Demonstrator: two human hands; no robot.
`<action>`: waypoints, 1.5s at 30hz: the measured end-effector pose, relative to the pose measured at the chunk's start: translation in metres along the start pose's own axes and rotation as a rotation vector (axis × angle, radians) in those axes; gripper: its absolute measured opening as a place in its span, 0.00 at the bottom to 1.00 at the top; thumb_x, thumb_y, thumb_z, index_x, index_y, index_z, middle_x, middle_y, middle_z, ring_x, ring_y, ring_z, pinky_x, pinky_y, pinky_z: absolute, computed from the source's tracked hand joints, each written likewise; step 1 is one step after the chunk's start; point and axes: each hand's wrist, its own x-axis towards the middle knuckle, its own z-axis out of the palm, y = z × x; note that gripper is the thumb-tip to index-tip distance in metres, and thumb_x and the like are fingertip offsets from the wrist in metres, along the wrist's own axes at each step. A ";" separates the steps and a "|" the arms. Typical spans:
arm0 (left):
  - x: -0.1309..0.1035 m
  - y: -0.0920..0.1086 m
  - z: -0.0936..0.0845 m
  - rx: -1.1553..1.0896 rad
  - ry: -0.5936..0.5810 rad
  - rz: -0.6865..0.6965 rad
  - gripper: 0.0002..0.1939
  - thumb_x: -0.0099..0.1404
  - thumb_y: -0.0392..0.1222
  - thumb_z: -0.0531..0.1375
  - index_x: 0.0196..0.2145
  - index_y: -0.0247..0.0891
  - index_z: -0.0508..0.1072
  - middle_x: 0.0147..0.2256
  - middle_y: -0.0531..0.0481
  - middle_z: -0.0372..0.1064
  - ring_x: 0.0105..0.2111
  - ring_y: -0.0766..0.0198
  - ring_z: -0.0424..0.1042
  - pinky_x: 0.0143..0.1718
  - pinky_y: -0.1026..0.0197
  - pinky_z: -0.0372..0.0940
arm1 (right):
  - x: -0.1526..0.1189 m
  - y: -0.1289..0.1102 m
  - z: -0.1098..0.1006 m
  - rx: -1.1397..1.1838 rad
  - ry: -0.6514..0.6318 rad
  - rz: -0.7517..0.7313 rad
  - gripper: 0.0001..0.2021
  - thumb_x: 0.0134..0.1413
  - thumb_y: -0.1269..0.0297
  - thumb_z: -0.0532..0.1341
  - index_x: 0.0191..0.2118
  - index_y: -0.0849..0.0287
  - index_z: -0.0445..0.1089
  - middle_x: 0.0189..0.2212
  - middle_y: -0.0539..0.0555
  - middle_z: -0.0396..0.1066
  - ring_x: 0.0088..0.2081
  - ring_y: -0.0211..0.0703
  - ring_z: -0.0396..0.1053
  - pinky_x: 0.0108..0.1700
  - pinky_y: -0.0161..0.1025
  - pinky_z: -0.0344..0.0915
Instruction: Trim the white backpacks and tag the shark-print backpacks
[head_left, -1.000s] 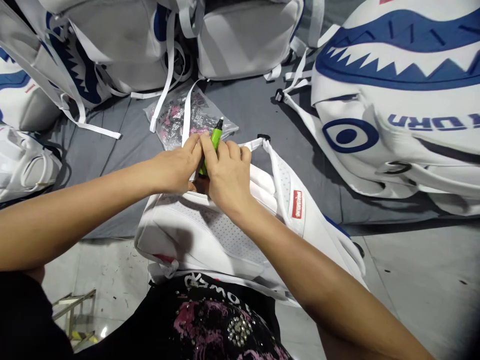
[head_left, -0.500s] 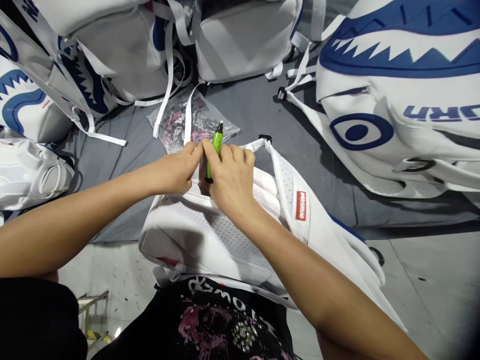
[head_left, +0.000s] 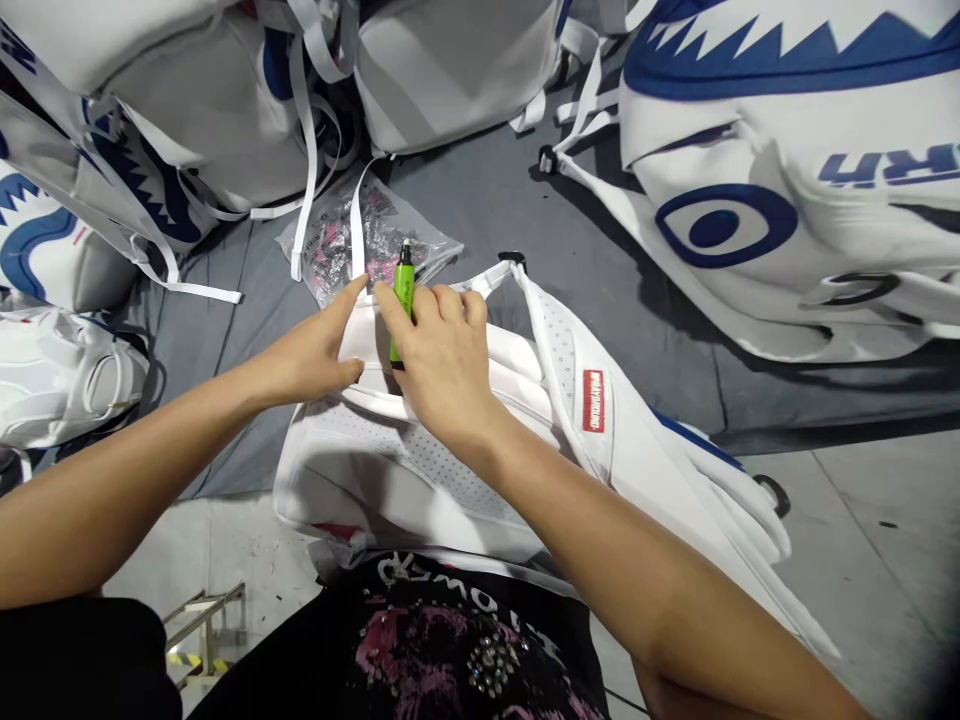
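Observation:
A white backpack [head_left: 450, 480] with a red label on its strap lies against my body at the table's edge. My left hand [head_left: 319, 345] rests at the bag's upper left edge, thumb and fingers spread apart around the white fabric. My right hand [head_left: 446, 350] lies over the top of the bag and holds a green marker [head_left: 403, 300] upright between thumb and fingers, its dark tip end pointing away from me. Its other fingers are curled on the fabric.
A clear plastic bag [head_left: 382, 235] with pink print lies beyond my hands on the grey cloth [head_left: 495, 200]. White-and-blue shark-mouth backpacks stand at the right [head_left: 780, 130], back and left. A metal frame [head_left: 202, 630] is on the floor.
My left hand has moved left, away from my right hand, and its thumb and fingers have spread. The right hand with the marker has shifted slightly left in the view.

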 end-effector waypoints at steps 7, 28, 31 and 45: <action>0.001 0.007 0.007 0.075 0.031 0.009 0.52 0.60 0.37 0.57 0.73 0.38 0.31 0.70 0.34 0.49 0.66 0.46 0.60 0.64 0.45 0.60 | -0.005 -0.003 0.000 -0.041 0.035 0.064 0.33 0.59 0.72 0.60 0.69 0.54 0.55 0.68 0.65 0.55 0.70 0.69 0.47 0.65 0.71 0.45; 0.001 0.021 0.008 0.217 -0.056 -0.100 0.50 0.65 0.37 0.54 0.72 0.44 0.24 0.64 0.31 0.53 0.49 0.47 0.74 0.48 0.51 0.69 | -0.024 0.023 -0.009 -0.284 -0.078 0.098 0.35 0.57 0.63 0.67 0.67 0.63 0.55 0.65 0.77 0.57 0.66 0.71 0.55 0.63 0.66 0.50; -0.001 0.020 0.005 0.231 -0.090 -0.113 0.49 0.67 0.38 0.55 0.73 0.44 0.24 0.66 0.31 0.50 0.55 0.43 0.71 0.52 0.49 0.68 | -0.032 0.031 -0.008 -0.218 -0.082 0.135 0.33 0.59 0.65 0.64 0.66 0.64 0.53 0.56 0.72 0.68 0.59 0.64 0.65 0.62 0.64 0.54; 0.042 0.036 0.036 0.454 0.162 0.275 0.54 0.63 0.45 0.65 0.73 0.34 0.34 0.70 0.31 0.45 0.64 0.38 0.56 0.62 0.43 0.55 | -0.028 0.052 -0.005 -0.053 -0.095 0.158 0.29 0.54 0.70 0.62 0.62 0.61 0.58 0.44 0.62 0.73 0.48 0.58 0.70 0.55 0.57 0.61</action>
